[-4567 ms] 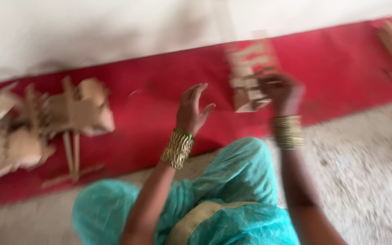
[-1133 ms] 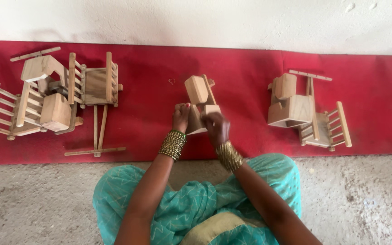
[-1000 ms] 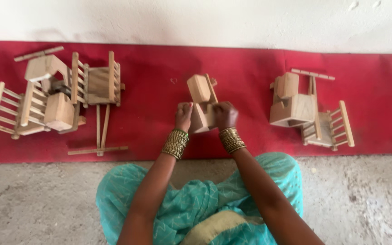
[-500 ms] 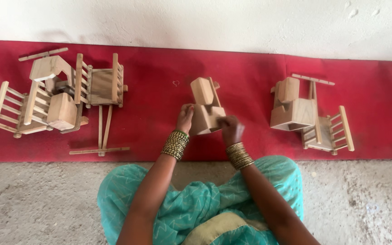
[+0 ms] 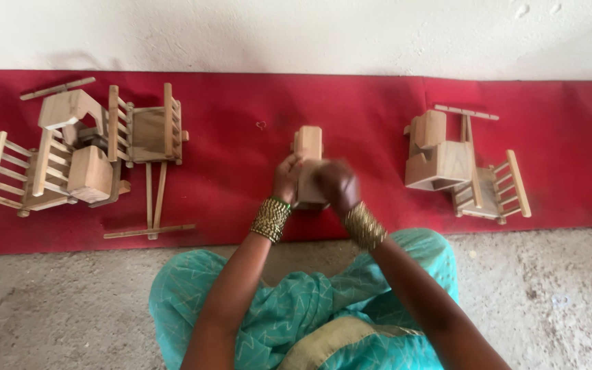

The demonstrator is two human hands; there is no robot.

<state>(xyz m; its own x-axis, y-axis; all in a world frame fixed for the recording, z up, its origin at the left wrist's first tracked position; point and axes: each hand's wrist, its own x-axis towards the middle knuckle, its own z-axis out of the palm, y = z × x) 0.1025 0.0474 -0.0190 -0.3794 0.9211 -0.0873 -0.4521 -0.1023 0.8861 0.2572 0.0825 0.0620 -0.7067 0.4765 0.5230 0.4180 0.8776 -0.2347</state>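
Since half a second ago the right hand [image 5: 336, 186] has slid up over the wooden block piece [image 5: 307, 156], blurred with motion, and the piece now stands more upright. Nearest, teal cloth [image 5: 296, 312] covers the lap on the grey floor [image 5: 49, 301]. Beyond it, on the red mat [image 5: 241, 123], both hands are together: the left hand [image 5: 287, 179] clamps the piece's left side to steady it, the right covering its near face. Wooden toy carts [image 5: 80, 154] lie far left; another cart [image 5: 464, 168] lies right, below the white wall [image 5: 296, 31].
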